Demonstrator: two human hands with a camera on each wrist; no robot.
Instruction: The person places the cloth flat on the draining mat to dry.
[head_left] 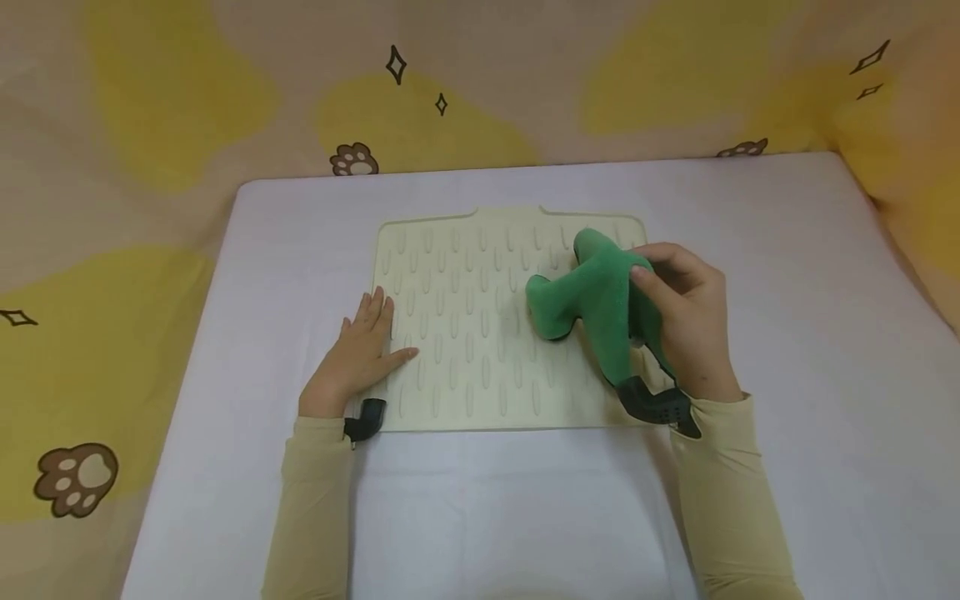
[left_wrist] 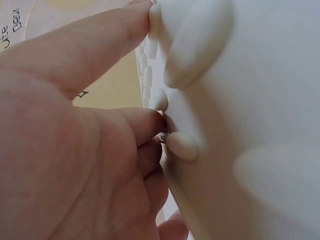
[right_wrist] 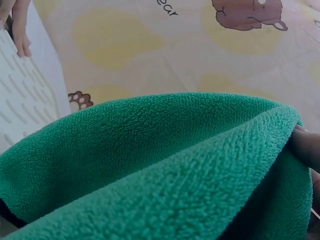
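Paw-print fabric [head_left: 450, 50] bordered the white surface [head_left: 480, 517], where a cream mat [head_left: 487, 333] with raised oval ridges lay flat. My left hand [head_left: 362, 350] rested spread at the mat's left edge. My right hand [head_left: 693, 317] pinched a fluffy green cloth [head_left: 603, 292] between thumb and fingers, its folds drooping over the mat's right half.

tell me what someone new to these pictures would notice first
Probably the green cloth, pinched in the right hand over the right side of a pale ridged mat. The left hand rests at the mat's left edge, and yellow-patched fabric with paw prints shows beyond the white tabletop.
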